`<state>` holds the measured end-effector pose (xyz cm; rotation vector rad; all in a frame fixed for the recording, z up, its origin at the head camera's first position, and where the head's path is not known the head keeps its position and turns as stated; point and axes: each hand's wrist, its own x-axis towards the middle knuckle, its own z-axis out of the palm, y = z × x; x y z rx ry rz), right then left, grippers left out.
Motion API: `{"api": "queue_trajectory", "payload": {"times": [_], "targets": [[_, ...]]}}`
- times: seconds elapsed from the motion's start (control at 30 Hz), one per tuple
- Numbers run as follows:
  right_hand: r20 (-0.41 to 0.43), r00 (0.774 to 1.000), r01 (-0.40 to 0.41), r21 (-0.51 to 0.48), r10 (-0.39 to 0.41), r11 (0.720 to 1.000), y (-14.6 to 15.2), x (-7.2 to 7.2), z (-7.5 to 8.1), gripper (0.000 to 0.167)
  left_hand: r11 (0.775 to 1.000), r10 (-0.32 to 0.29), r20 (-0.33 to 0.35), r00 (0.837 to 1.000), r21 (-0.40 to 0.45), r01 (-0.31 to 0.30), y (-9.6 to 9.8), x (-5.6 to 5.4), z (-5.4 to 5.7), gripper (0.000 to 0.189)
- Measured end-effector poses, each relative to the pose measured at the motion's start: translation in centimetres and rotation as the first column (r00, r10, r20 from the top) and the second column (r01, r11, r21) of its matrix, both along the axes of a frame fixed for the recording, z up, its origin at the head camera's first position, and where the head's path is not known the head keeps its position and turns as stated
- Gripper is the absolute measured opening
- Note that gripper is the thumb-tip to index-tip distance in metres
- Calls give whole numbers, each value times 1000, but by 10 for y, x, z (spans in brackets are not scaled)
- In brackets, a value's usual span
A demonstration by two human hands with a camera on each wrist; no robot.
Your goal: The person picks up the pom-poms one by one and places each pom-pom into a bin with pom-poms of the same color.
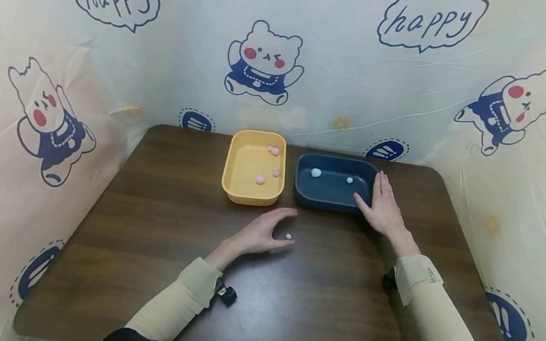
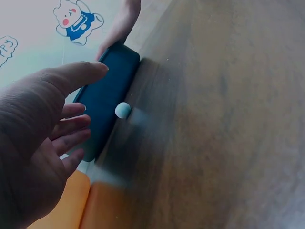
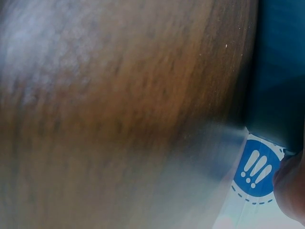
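Observation:
A small pale ball (image 1: 289, 237) lies on the brown table, between the spread thumb and fingers of my left hand (image 1: 257, 235). In the left wrist view the ball (image 2: 123, 110) sits apart from the fingertips, and that hand (image 2: 38, 129) holds nothing. My right hand (image 1: 385, 210) rests at the right end of a dark blue tray (image 1: 333, 205), fingers straight along its side and thumb over the front corner. Two light blue balls (image 1: 316, 172) lie inside the tray. Only a sliver of the right hand (image 3: 291, 188) shows in the right wrist view.
Left of the blue tray stands a yellow tray (image 1: 251, 200) with several pink balls (image 1: 260, 179) in it. Both are near the back edge of the wooden table (image 1: 151, 225). Printed cloth (image 1: 334, 84) hangs behind and at both sides.

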<state>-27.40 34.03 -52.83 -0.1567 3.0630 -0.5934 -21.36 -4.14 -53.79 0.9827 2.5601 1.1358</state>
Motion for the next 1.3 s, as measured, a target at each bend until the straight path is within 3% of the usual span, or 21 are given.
{"api": "queue_trajectory", "payload": {"times": [0.4,0.63,0.77,0.87,1.0,1.17,1.3], "targets": [[-3,1000,3,-4,-3,1000,1,1,-1,109,1000,-14,-11,1000,26,14,-3,2,-10,57],[2,1000,6,-7,-6,1000,1,1,0,108,995,-25,-106,994,93,35,-4,-14,-50,47],[-1,1000,8,-9,-8,1000,1,1,0,108,995,-28,-108,994,94,38,-3,-8,-38,42],[-4,1000,8,-7,-8,1000,1,1,0,108,996,-29,-127,991,78,39,-2,-8,-37,38],[-4,1000,6,-8,-6,1000,1,1,0,108,1000,-11,-162,987,24,15,1,-14,-56,34],[-2,1000,4,-9,-4,1000,1,0,0,109,999,11,-196,981,-30,-17,5,-20,-72,34],[-1,1000,5,-12,-5,1000,1,0,0,108,999,22,-203,979,-27,-28,7,-20,-73,32]]}}
